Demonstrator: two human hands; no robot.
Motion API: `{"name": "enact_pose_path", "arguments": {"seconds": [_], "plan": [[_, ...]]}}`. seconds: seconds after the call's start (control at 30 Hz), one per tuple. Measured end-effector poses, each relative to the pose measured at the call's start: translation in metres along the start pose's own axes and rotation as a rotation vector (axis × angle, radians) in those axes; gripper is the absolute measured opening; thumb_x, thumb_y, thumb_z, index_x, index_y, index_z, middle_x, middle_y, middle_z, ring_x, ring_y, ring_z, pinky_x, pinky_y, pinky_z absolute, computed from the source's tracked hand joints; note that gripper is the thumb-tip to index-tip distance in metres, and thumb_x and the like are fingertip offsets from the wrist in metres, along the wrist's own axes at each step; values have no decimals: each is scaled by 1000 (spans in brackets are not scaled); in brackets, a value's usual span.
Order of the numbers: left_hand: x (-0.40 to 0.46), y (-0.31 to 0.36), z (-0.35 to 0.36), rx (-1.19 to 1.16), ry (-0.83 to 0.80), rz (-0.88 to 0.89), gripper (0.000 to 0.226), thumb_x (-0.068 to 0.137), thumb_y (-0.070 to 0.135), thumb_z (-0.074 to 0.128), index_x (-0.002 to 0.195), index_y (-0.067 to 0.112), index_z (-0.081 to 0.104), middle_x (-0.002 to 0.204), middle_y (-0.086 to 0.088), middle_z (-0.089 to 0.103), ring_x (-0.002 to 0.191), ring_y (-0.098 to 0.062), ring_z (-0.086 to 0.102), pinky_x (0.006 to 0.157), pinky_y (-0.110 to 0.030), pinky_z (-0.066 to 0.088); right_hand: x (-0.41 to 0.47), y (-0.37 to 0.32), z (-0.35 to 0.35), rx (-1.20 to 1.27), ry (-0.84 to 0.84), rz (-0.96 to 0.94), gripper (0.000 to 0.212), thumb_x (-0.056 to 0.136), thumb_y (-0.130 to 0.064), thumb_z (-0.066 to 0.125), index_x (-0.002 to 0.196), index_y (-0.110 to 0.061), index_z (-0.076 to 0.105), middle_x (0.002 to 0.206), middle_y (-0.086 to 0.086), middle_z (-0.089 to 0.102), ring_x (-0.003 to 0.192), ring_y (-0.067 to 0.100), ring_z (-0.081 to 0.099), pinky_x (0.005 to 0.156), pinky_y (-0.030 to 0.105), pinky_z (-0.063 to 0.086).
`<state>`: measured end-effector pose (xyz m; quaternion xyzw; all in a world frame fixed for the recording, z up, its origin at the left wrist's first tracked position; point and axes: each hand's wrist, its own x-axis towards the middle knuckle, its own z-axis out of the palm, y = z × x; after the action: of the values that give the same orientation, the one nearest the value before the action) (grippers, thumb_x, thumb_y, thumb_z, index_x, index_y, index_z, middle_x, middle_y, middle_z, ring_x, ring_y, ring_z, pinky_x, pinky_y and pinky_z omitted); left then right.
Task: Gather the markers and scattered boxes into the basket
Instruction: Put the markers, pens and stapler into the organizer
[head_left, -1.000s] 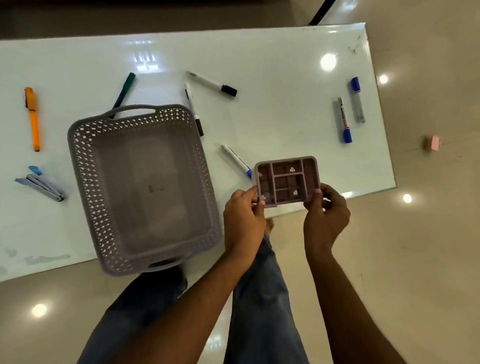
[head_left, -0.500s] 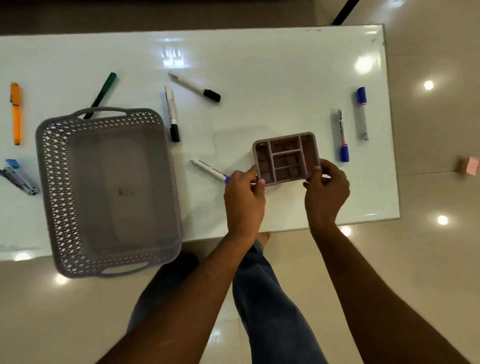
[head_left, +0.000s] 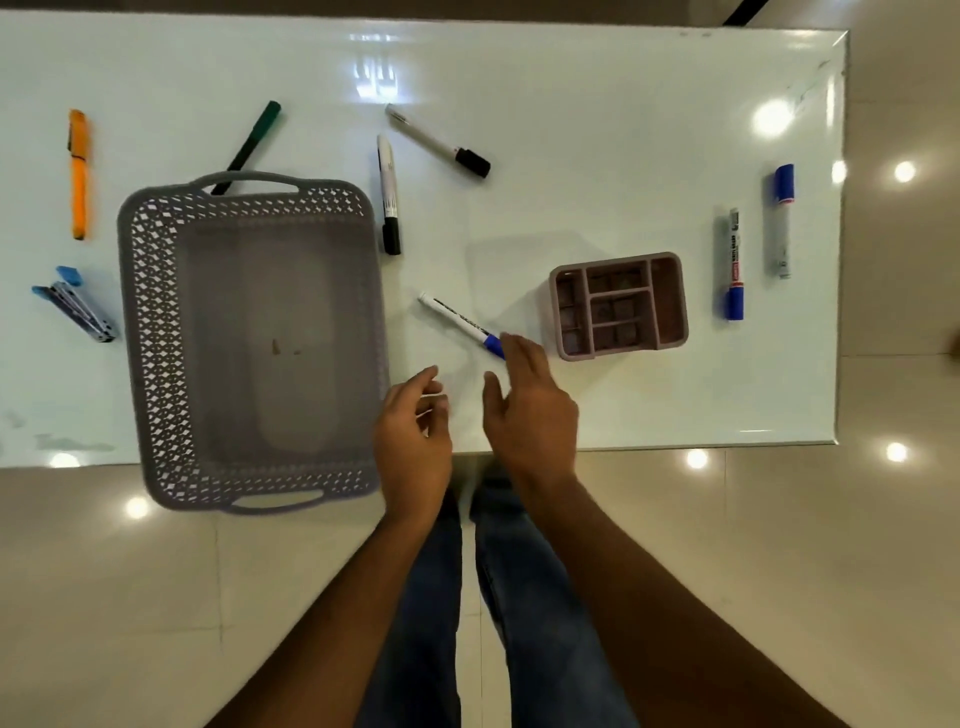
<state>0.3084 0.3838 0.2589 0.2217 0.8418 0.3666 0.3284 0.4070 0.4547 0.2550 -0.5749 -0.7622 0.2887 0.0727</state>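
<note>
Basket (head_left: 249, 338) sits empty; both hands, left (head_left: 413, 441) and right (head_left: 530, 410), grip spread, hover beside it; a careless reach could roll the blue-capped marker (head_left: 460, 323).

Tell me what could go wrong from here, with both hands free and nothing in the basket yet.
1. The grey basket overhangs the table's near edge; dropping things into that end might tip it off.
2. The right hand is over the blue-capped marker; a careless brush could roll it on the glossy top.
3. The green marker lies partly behind the basket's far handle and could get missed.
</note>
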Motion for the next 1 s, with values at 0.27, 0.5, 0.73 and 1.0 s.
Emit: {"name": "enact_pose_path", "arguments": {"seconds": [0.27, 0.5, 0.73, 1.0], "plan": [[23, -12, 8, 222, -235, 129, 63, 85, -13, 61, 138, 22, 57, 140, 5, 52, 128, -14, 52, 109, -31, 46, 11, -5, 10, -131, -179, 162, 32, 108, -28, 54, 137, -15, 61, 132, 5, 58, 90, 21, 70, 81, 28, 54], [33, -7, 15, 305, -336, 170, 71, 78, -21, 52, 136, 20, 60, 137, 1, 59, 132, -17, 46, 114, -36, 40, 10, 14, 15, -200, -219, 75, 37, 107, -37, 57, 138, -17, 55, 129, 5, 61, 90, 22, 70, 81, 31, 57], [40, 2, 11, 136, -339, 62, 55, 86, -16, 54, 120, 26, 64, 124, 8, 64, 114, -10, 57, 100, -27, 50, -14, 0, -24, 176, 209, 39, 28, 95, -32, 66, 114, -12, 72, 105, 2, 72, 67, 11, 68, 62, 27, 61], [62, 51, 58, 84, -553, 235, 112, 70, 26, 90, 157, 31, 19, 157, 8, 29, 138, -5, 37, 108, -18, 36, -2, 16, -144, 448, 675, 212, 24, 96, -22, 72, 116, -9, 71, 97, 9, 75, 75, 24, 74, 65, 28, 61]]}}
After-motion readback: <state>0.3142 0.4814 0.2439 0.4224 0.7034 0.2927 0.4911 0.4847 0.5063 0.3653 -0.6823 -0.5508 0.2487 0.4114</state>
